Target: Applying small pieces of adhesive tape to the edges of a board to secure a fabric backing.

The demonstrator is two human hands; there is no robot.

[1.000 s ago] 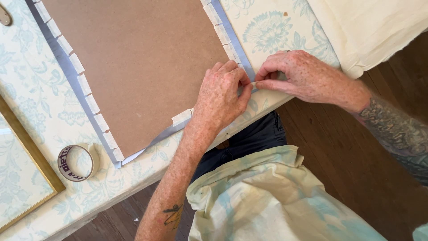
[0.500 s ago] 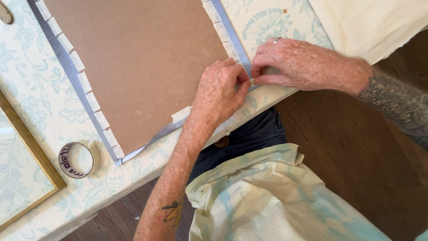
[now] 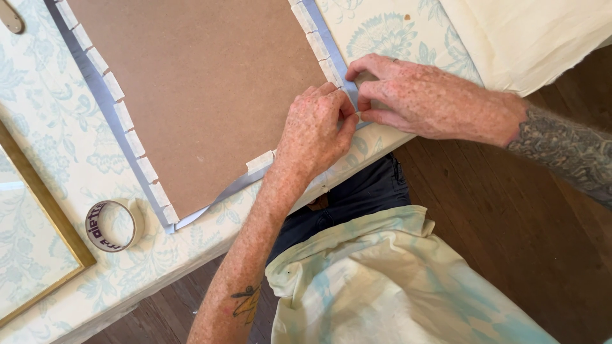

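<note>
Hands met at near right corner of brown backing board (image 3: 197, 89) — left hand (image 3: 315, 130) pressed flat, fingers curled; right hand (image 3: 414, 95) pinched a strip of masking tape (image 3: 349, 95) onto that edge.

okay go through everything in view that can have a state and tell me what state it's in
Board: flat on the table, edges taped down with short strips.
Tape roll: lying flat, untouched.
Gold frame: flat at the table's left edge.
Left hand: pressing at the board's corner.
Right hand: fingertips pinching at the same corner.
</note>
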